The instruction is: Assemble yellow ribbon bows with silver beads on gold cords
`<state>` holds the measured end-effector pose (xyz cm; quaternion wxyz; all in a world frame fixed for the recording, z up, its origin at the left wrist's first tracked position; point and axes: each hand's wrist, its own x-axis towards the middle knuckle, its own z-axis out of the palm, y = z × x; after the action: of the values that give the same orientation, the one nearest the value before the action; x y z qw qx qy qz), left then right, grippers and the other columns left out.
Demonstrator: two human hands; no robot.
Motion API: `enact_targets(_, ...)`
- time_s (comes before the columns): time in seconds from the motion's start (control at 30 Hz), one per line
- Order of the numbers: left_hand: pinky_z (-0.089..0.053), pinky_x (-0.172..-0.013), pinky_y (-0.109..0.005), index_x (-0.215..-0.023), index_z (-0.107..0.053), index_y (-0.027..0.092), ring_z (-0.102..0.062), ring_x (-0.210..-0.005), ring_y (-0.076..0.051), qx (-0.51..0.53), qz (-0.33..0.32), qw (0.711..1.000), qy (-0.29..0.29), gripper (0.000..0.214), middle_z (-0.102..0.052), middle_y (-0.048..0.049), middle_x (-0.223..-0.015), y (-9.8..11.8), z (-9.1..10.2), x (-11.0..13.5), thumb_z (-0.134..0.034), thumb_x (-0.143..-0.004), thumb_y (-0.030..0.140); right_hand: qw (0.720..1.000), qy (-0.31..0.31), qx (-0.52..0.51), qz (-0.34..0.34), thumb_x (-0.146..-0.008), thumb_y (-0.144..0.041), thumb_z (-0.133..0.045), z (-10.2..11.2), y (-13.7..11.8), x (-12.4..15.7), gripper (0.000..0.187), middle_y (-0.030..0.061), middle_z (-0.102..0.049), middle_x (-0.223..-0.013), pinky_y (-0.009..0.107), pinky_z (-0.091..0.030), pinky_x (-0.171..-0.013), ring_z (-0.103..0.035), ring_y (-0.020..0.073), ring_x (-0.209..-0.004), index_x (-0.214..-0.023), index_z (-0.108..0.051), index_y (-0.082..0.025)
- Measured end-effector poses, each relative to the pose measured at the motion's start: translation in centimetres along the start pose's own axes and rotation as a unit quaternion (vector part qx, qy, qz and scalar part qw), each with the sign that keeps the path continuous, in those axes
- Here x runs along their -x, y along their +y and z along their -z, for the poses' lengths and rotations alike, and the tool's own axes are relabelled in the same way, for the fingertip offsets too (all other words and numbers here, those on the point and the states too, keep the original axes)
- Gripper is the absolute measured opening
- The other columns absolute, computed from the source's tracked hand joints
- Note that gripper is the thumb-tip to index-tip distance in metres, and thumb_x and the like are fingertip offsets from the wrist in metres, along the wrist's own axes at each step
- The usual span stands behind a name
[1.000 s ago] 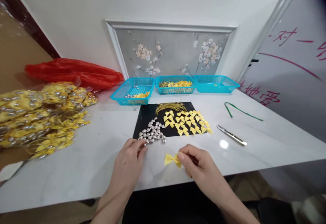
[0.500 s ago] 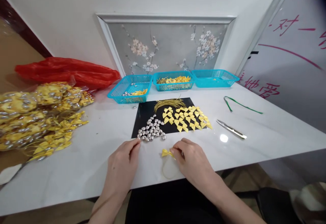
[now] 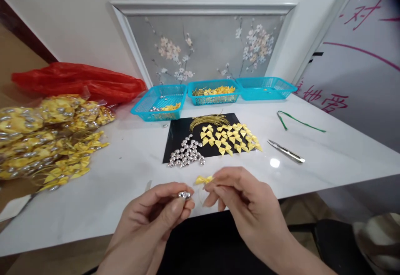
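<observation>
My left hand (image 3: 156, 212) pinches a shiny silver bead (image 3: 184, 195) between thumb and fingertips, above the table's front edge. Close by on the right, my right hand (image 3: 243, 200) has its fingers closed on a yellow ribbon bow (image 3: 203, 179) with a thin cord loop; the exact grip point is partly hidden by the fingers. Beyond both hands lies a black mat (image 3: 179, 129). On it are a pile of silver beads (image 3: 187, 154), rows of yellow bows (image 3: 229, 137) and a bundle of gold cords (image 3: 209, 120).
Three blue baskets (image 3: 140, 111) stand along the wall, two with visible pieces inside. Bagged yellow bows with silver beads (image 3: 46, 141) and a red bag (image 3: 78, 83) fill the left. Thread snips (image 3: 286, 151) and a green ribbon (image 3: 300, 121) lie on the right.
My left hand has left the edge of the bead pile and come nearer, with a silver bead in its fingertips. My right hand has turned and lifted slightly with the bow.
</observation>
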<state>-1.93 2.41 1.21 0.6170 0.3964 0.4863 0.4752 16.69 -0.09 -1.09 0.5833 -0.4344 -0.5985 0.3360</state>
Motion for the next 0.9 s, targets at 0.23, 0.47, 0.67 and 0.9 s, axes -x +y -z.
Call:
enact_targets(0.23, -0.056, -0.058, -0.009, -0.073, -0.084, 0.026, -0.068, -0.062, -0.009, 0.014, 0.023, 0.999, 0.025, 0.024, -0.075, 0.0024, -0.066, 0.4, -1.5, 1.0, -0.1, -0.056, 0.034, 0.994, 0.016, 0.053, 0.094, -0.098, -0.012, -0.061, -0.6, 0.3, -0.8, 0.021, 0.0025, -0.065, -0.084, 0.024, -0.057, -0.061, -0.066, 0.0129, -0.069, -0.091, -0.078, -0.022)
enact_targets(0.47, -0.052, -0.055, -0.008, -0.07, -0.082, 0.025, -0.061, -0.058, -0.007, 0.038, 0.064, 0.997, 0.029, 0.034, -0.071, 0.0037, -0.064, 0.7, -2.4, 1.4, -0.103, -0.048, 0.038, 0.989, 0.013, 0.081, 0.123, -0.096, -0.004, -0.057, -0.7, 1.1, -0.8, 0.027, 0.0028, -0.062, -0.081, 0.022, -0.055, -0.059, -0.064, 0.0122, -0.068, -0.091, -0.08, -0.018)
enact_targets(0.67, -0.052, -0.056, -0.008, -0.072, -0.081, 0.024, -0.06, -0.06, -0.007, 0.045, 0.07, 0.996, 0.006, 0.033, -0.07, 0.0042, -0.063, 0.6, -2.2, 1.3, -0.103, -0.051, 0.037, 0.988, 0.014, 0.075, 0.136, -0.097, -0.006, -0.059, -0.7, 0.8, -0.7, 0.024, 0.0054, -0.066, -0.082, 0.022, -0.057, -0.062, -0.067, 0.0133, -0.07, -0.092, -0.08, -0.016)
enact_targets(0.9, -0.061, -0.071, -0.014, -0.085, -0.083, 0.027, -0.073, -0.074, -0.013, -0.078, -0.048, 0.996, -0.016, 0.02, -0.079, 0.001, -0.082, -1.3, -0.8, 0.4, -0.09, -0.074, 0.042, 0.986, -0.001, 0.073, 0.15, -0.099, -0.005, -0.054, -1.0, 0.8, -0.3, 0.022, 0.0059, -0.075, -0.091, 0.024, -0.06, -0.07, -0.072, 0.0157, -0.08, -0.102, -0.072, -0.018)
